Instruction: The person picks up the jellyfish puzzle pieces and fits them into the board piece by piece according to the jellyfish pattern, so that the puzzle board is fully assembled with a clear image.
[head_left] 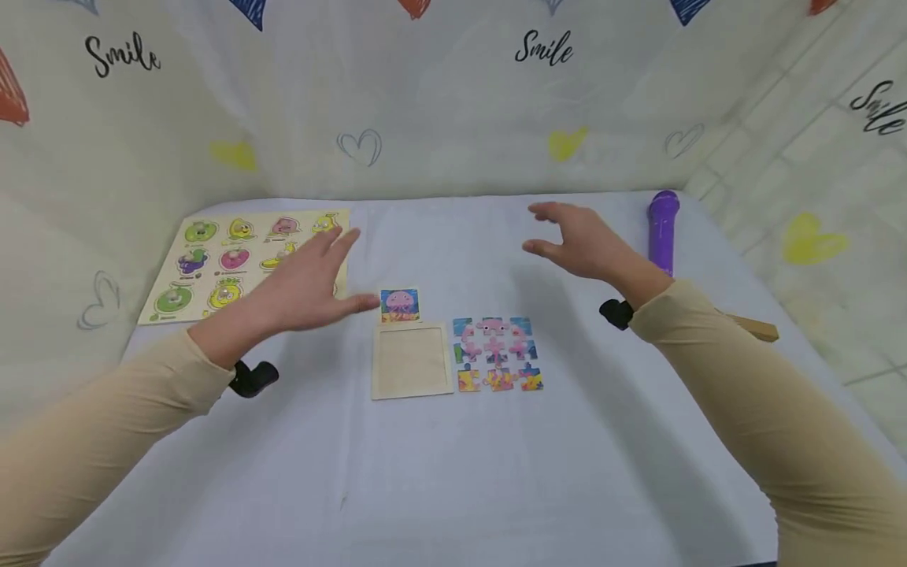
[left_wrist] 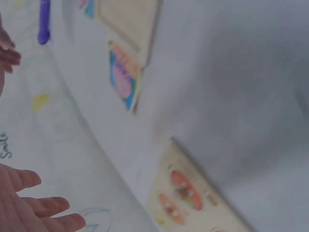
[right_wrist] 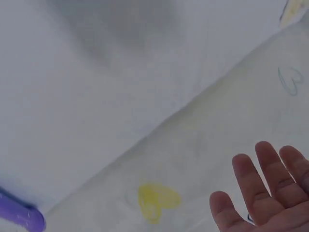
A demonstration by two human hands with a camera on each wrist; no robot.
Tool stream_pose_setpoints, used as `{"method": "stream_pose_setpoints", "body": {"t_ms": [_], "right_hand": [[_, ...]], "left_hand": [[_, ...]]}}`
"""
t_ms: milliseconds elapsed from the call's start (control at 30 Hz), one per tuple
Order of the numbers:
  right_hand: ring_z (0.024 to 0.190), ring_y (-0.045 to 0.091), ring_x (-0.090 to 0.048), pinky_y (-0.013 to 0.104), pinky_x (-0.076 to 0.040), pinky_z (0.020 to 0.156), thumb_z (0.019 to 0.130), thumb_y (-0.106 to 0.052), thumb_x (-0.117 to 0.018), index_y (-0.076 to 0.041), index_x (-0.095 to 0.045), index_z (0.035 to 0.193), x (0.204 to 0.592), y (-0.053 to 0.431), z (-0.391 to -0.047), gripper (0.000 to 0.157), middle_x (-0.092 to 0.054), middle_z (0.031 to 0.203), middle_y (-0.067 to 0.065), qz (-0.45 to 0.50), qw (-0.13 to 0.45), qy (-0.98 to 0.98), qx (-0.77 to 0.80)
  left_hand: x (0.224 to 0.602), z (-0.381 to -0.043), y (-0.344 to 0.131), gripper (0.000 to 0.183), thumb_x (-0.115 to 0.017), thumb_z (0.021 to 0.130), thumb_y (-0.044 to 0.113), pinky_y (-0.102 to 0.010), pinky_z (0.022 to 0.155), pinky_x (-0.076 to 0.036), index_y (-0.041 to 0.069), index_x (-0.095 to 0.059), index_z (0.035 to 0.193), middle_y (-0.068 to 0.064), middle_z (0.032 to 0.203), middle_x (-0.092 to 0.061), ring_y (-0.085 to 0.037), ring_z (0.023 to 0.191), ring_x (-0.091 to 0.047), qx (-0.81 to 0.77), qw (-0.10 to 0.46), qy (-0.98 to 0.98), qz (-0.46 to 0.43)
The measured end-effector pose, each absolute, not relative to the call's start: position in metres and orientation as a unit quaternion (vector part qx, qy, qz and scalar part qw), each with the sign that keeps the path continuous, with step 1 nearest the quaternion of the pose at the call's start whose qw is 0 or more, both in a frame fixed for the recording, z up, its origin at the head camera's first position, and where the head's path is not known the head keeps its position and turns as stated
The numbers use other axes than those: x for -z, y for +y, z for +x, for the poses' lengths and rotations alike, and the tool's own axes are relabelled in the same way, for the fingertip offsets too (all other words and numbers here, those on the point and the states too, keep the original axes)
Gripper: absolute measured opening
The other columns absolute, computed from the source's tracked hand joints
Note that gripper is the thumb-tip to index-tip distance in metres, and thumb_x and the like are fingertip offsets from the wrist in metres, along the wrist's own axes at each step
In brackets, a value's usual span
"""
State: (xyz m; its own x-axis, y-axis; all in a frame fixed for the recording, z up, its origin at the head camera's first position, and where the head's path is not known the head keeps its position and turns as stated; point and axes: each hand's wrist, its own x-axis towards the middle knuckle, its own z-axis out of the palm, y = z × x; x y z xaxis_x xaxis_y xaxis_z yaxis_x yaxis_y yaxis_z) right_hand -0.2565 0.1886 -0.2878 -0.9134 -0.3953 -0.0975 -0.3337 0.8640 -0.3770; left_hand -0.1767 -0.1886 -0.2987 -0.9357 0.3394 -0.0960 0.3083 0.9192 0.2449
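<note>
My left hand (head_left: pixel 301 279) hovers above the table between the fruit board (head_left: pixel 159 307) and a small picture card (head_left: pixel 400 305) of a pink jellyfish-like creature. Its fingers are extended and nothing is in it. Over the right half of the table, my right hand (head_left: pixel 584 240) is raised with fingers apart, also holding nothing. Below the card lies a square wooden puzzle frame (head_left: pixel 412 362) with no pieces in it. Several jigsaw pieces (head_left: pixel 494 346) are laid out in rows just right of the frame, slightly apart. In the left wrist view the card (left_wrist: pixel 123 79) looks blurred.
A purple microphone-shaped object (head_left: pixel 662 232) lies at the back right, partly behind my right wrist. Beyond that forearm, the end of a wooden piece (head_left: pixel 758 327) shows. A white cloth (head_left: pixel 439 488) covers the table, and a printed curtain (head_left: pixel 453 94) hangs behind it.
</note>
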Motion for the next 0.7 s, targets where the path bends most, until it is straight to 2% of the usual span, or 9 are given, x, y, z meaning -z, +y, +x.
{"method": "stream_pose_setpoints", "body": {"t_ms": [167, 333, 533, 700], "right_hand": [[0.140, 0.040, -0.048, 0.057, -0.040, 0.115, 0.099, -0.025, -0.068, -0.003, -0.045, 0.152, 0.328, 0.170, -0.251, 0.061, -0.055, 0.148, 0.021, -0.208, 0.128, 0.947, 0.207], [0.134, 0.037, -0.054, 0.054, -0.043, 0.112, 0.100, -0.025, -0.067, -0.003, -0.048, 0.150, 0.352, 0.152, -0.246, 0.058, -0.059, 0.144, 0.020, -0.230, 0.161, 0.935, 0.216], [0.127, 0.031, -0.058, 0.049, -0.046, 0.110, 0.098, -0.021, -0.070, -0.002, -0.053, 0.146, 0.368, 0.132, -0.242, 0.055, -0.064, 0.137, 0.016, -0.253, 0.207, 0.920, 0.215], [0.114, 0.027, -0.060, 0.044, -0.051, 0.103, 0.091, -0.023, -0.079, -0.003, -0.066, 0.131, 0.377, 0.117, -0.240, 0.047, -0.068, 0.125, 0.011, -0.275, 0.204, 0.917, 0.203]], "left_hand": [[0.344, -0.152, -0.192, 0.104, -0.069, 0.090, 0.059, -0.065, 0.119, -0.028, 0.003, -0.021, 0.162, -0.029, 0.166, -0.021, -0.050, 0.153, -0.023, -0.122, 0.109, 0.970, 0.181], [0.374, -0.142, -0.189, 0.103, -0.071, 0.088, 0.060, -0.068, 0.116, -0.029, 0.003, -0.027, 0.161, -0.031, 0.165, -0.023, -0.054, 0.152, -0.023, -0.126, 0.132, 0.964, 0.195], [0.394, -0.138, -0.185, 0.104, -0.068, 0.087, 0.066, -0.071, 0.115, -0.028, 0.005, -0.027, 0.161, -0.029, 0.167, -0.018, -0.053, 0.154, -0.016, -0.102, 0.145, 0.963, 0.204], [0.400, -0.134, -0.188, 0.106, -0.066, 0.087, 0.068, -0.072, 0.116, -0.024, 0.009, -0.023, 0.163, -0.027, 0.169, -0.014, -0.050, 0.156, -0.010, -0.084, 0.147, 0.966, 0.195]]}}
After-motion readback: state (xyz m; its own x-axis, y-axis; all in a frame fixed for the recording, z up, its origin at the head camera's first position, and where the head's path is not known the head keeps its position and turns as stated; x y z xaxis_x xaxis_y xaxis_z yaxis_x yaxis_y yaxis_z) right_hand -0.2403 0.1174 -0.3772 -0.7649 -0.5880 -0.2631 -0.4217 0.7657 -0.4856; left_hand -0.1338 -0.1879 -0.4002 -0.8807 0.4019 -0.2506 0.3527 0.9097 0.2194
